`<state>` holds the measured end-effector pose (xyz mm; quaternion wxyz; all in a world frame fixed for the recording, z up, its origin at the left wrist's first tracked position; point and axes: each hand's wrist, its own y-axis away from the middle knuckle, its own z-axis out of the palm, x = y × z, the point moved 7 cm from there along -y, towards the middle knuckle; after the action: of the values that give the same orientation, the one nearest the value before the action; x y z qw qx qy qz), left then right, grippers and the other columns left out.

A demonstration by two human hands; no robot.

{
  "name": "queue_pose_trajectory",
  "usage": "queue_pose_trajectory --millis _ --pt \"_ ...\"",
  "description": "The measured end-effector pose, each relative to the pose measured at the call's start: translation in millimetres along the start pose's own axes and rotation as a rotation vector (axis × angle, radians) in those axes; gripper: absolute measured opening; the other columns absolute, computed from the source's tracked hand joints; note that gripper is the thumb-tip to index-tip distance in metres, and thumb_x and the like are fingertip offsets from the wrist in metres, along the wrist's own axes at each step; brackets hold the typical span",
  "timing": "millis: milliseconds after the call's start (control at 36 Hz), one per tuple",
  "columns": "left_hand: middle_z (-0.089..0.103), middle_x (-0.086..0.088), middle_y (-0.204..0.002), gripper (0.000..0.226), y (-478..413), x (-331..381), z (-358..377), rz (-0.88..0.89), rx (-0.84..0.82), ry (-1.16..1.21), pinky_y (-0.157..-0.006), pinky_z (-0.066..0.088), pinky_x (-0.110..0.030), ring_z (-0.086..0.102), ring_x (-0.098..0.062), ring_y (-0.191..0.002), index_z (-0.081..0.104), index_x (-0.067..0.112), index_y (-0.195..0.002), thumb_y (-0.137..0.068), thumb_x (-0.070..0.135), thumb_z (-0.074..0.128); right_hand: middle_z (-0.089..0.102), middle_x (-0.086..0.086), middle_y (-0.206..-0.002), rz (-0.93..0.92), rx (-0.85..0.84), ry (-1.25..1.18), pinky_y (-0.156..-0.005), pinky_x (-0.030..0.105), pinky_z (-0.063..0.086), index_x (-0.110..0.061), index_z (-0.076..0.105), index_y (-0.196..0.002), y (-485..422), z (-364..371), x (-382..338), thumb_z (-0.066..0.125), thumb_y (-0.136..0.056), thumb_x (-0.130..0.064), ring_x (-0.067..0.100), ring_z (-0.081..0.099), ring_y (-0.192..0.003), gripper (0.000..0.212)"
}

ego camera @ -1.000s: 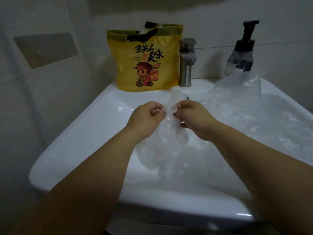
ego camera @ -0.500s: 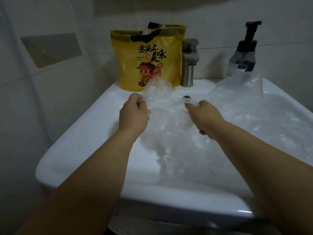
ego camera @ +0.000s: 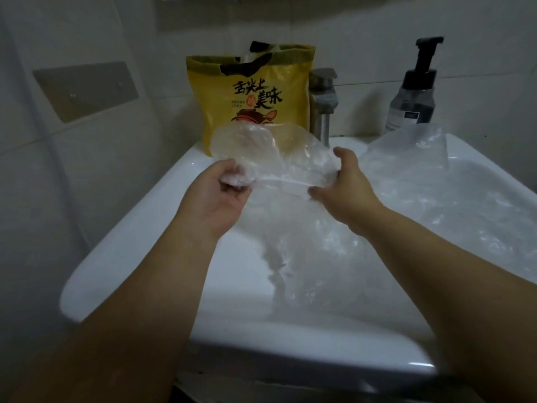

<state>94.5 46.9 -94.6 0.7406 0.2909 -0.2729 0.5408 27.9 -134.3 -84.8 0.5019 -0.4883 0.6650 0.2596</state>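
A clear thin plastic bag (ego camera: pixel 279 158) is held up over the white sink (ego camera: pixel 139 234), its mouth pulled wide between both hands and its tail hanging down into the basin. My left hand (ego camera: pixel 216 199) grips the bag's left edge with curled fingers. My right hand (ego camera: pixel 347 184) pinches the right edge between thumb and fingers. The bag's open top billows upward in front of a yellow printed bag.
A yellow printed bag (ego camera: pixel 255 91) stands on the sink's back ledge beside a metal faucet (ego camera: pixel 324 103). A dark pump bottle (ego camera: pixel 412 94) stands at the back right. More clear plastic (ego camera: pixel 436 175) lies over the sink's right side. Tiled walls close in on the left and behind.
My hands have moved apart from a close pinch, spreading the clear bag's mouth open and lifting it. The left hand has turned palm up.
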Motion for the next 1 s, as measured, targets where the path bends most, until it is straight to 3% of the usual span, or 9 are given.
queue_pose_trajectory --millis 83,222,333,472,528,639,806,889,1000 --pt "0.056 -0.007 -0.082 0.014 2.0 -2.3 4.7 -0.029 -0.060 0.038 -0.050 0.050 -0.019 0.050 -0.012 -0.068 0.057 0.005 -0.083 -0.094 0.000 0.051 0.049 0.010 -0.138 0.225 -0.305 -0.437 -0.090 0.047 0.054 -0.021 0.028 -0.147 7.0 18.9 6.3 0.084 -0.065 -0.024 0.032 0.059 -0.113 0.099" --pt "0.064 -0.003 -0.070 0.016 11.1 -3.8 21.4 -0.034 -0.231 0.050 -0.056 0.051 -0.019 0.058 -0.007 -0.057 0.057 0.008 -0.088 -0.094 0.000 0.045 0.071 0.009 -0.111 0.265 -0.582 -0.958 -0.081 0.048 0.057 -0.019 0.062 -0.113 14.6 27.9 -13.4 0.046 -0.079 -0.065 0.033 0.068 -0.100 0.060" --pt "0.049 -0.004 -0.122 0.036 10.0 -6.0 20.0 -0.080 -0.254 0.026 -0.079 0.038 -0.023 0.038 -0.012 -0.103 0.058 0.011 -0.116 -0.080 0.011 0.055 0.058 0.016 -0.132 0.276 -0.578 -0.768 -0.085 0.043 0.056 -0.015 0.054 -0.131 14.8 32.4 -7.2 0.056 -0.090 -0.046 0.033 0.063 -0.110 0.052" --pt "0.061 -0.014 -0.114 0.041 9.7 -6.7 21.8 -0.059 -0.311 -0.067 -0.087 0.058 -0.036 0.056 -0.022 -0.107 0.066 0.002 -0.115 -0.076 0.013 0.059 0.058 0.012 -0.132 0.175 -0.693 -0.722 -0.097 0.041 0.051 -0.015 0.051 -0.136 23.4 44.5 -22.3 0.069 -0.071 -0.050 0.028 0.058 -0.120 0.076" --pt "0.057 -0.021 -0.125 0.059 11.8 -7.0 22.9 -0.036 -0.332 -0.183 -0.092 0.055 -0.041 0.058 -0.028 -0.112 0.052 -0.003 -0.132 -0.077 0.017 0.060 0.062 0.012 -0.127 0.139 -0.640 -0.697 -0.092 0.038 0.054 -0.011 0.051 -0.134 24.9 46.5 -26.7 0.066 -0.079 -0.038 0.026 0.062 -0.113 0.063" --pt "0.071 -0.015 -0.099 0.032 17.6 -10.7 32.3 -0.035 -0.455 -0.214 -0.070 0.059 -0.035 0.071 -0.026 -0.089 0.060 0.000 -0.110 -0.080 0.008 0.053 0.070 0.018 -0.107 0.074 -0.401 -0.496 -0.086 0.038 0.056 -0.002 0.064 -0.112 24.7 44.5 -20.3 0.062 -0.089 -0.009 0.029 0.069 -0.095 0.024" --pt "0.062 -0.001 -0.085 0.023 8.5 -2.8 22.7 -0.011 -0.288 -0.030 -0.071 0.043 -0.018 0.052 -0.008 -0.067 0.062 0.010 -0.098 -0.080 0.000 0.054 0.068 0.018 -0.108 0.223 -0.029 -0.647 -0.086 0.039 0.057 0.000 0.060 -0.122 4.7 8.9 -6.2 0.051 -0.097 -0.006 0.032 0.068 -0.096 0.027" --pt "0.060 -0.001 -0.069 0.011 6.7 4.0 13.6 -0.022 -0.200 0.085 -0.045 0.044 -0.014 0.052 -0.006 -0.047 0.061 0.010 -0.087 -0.080 0.004 0.053 0.071 0.014 -0.100 0.322 0.029 -0.824 -0.075 0.034 0.060 -0.001 0.062 -0.116 3.8 0.4 1.6 0.049 -0.096 -0.002 0.023 0.072 -0.081 0.023" --pt "0.073 -0.001 -0.091 0.017 5.1 7.7 3.0 0.000 -0.117 -0.001 -0.059 0.059 -0.026 0.072 -0.017 -0.074 0.068 0.017 -0.100 -0.092 0.021 0.054 0.071 0.012 -0.066 0.417 0.061 -1.118 -0.048 0.028 0.056 0.001 0.060 -0.098 7.9 -5.7 5.1 0.038 -0.094 0.003 0.021 0.068 -0.052 0.023"
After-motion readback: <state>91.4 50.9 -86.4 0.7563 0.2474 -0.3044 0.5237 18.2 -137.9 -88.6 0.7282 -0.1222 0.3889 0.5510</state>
